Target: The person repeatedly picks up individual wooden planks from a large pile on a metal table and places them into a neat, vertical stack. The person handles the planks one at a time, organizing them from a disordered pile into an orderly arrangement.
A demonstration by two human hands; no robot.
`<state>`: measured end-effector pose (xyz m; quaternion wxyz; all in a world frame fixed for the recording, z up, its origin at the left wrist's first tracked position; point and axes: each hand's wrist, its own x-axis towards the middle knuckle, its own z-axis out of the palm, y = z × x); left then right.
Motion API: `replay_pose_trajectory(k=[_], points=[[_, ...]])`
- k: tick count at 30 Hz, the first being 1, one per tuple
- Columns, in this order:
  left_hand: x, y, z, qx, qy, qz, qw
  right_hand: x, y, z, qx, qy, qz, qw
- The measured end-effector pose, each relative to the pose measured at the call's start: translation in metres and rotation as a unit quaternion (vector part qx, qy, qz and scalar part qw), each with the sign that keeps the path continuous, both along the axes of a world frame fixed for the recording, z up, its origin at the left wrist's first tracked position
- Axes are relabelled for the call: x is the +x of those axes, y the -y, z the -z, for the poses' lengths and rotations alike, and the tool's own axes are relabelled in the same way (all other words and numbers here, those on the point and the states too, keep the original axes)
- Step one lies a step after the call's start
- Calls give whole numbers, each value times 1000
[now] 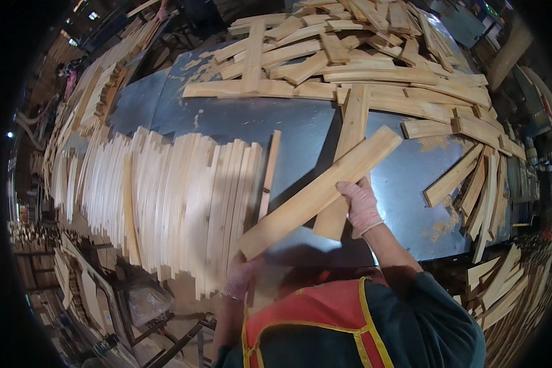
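A pale wooden board [322,193] slants above the metal tabletop, its far end up to the right. My right hand [360,207], in a light knitted glove, is closed on the board's edge near its middle, with the thumb on top. At the near left end of that board is my left hand [242,277], also gloved; its fingers are dim and blurred, so their grip does not show. Beneath the held board, a second board [354,122] points away from me. To the left, many narrow boards [190,196] stand packed side by side in a long row.
A loose pile of boards [362,67] covers the far side of the metal table [227,119]. More boards [466,184] lie at the right, among sawdust. One thin strip [270,172] stands apart beside the row. A metal frame [113,300] is at the lower left.
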<state>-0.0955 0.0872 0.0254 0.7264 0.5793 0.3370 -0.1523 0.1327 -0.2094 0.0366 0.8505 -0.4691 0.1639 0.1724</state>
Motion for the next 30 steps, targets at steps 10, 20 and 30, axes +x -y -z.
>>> replay_pose_trajectory(k=[10,20,30], points=[[-29,2,-20,-50,69,69,994,20,36,-25,-225,72,-170,957],[33,93,6,354,-75,275,891,-87,-51,62,-136,5,-225,965],[-19,32,49,46,144,85,985,-120,-53,32,-267,130,-530,795]])
